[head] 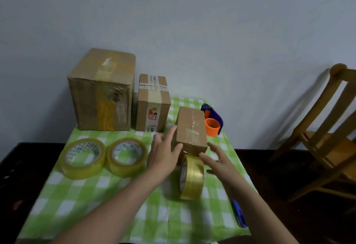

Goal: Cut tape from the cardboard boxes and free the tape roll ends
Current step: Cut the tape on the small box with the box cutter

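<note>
A small taped cardboard box (190, 128) sits mid-table. My left hand (164, 153) lies against its left side with straight fingers. My right hand (217, 161) hovers open at its front right corner, holding nothing. A yellowish tape roll (192, 178) stands on edge just in front of the box, between my hands. Two more tape rolls lie flat to the left, one (82, 158) nearer the edge and one (127, 157) beside it. A large taped box (102, 91) and a medium box (153, 103) stand at the back.
An orange and blue tape dispenser (212, 120) lies right of the small box. A blue cutter (238, 214) lies under my right forearm near the edge of the green checked tablecloth (96, 195). A wooden chair (327, 128) stands at the right. A wall is close behind.
</note>
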